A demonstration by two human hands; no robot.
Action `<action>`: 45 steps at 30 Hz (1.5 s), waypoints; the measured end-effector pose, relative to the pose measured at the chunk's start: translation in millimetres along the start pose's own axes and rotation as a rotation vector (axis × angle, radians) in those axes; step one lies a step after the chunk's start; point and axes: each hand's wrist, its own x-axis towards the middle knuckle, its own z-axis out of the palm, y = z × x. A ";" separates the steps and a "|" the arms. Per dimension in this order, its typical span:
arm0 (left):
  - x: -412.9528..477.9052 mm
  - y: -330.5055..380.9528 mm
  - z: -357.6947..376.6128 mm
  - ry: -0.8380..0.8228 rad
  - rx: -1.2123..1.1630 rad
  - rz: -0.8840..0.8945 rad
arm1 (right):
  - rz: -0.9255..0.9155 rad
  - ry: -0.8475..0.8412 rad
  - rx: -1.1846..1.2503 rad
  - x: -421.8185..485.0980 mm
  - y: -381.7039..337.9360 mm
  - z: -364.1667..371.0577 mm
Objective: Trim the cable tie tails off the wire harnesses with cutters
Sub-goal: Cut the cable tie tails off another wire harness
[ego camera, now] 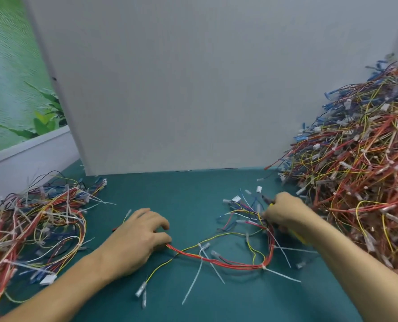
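A wire harness (228, 263) of red, yellow and blue wires lies curved on the green mat between my hands. Several long white cable tie tails (194, 281) stick out from it. My left hand (137, 238) pinches the red bundle at its left end against the mat. My right hand (284, 211) grips yellow-handled cutters (296, 235), whose dark jaws point up and left past my fingers, and it rests at the harness's upper right end among the connectors.
A tall heap of wire harnesses (360, 168) fills the right side. A smaller pile of harnesses (33, 224) lies at the left. A grey upright panel (193, 89) closes the back of the green mat (188, 194).
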 end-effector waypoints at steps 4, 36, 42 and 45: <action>11.0 -8.7 -13.9 0.043 0.094 -0.007 | 0.008 -0.089 -0.060 1.7 -8.2 9.1; 6.2 20.7 2.0 -0.039 -0.346 -1.170 | 0.092 0.155 -0.020 -62.5 24.9 25.5; 4.2 30.4 11.4 0.160 -0.724 -1.219 | 0.106 0.112 0.061 -68.5 23.0 25.5; -2.1 32.4 12.3 0.232 -1.027 -1.207 | 0.072 0.076 0.086 -71.8 24.3 25.0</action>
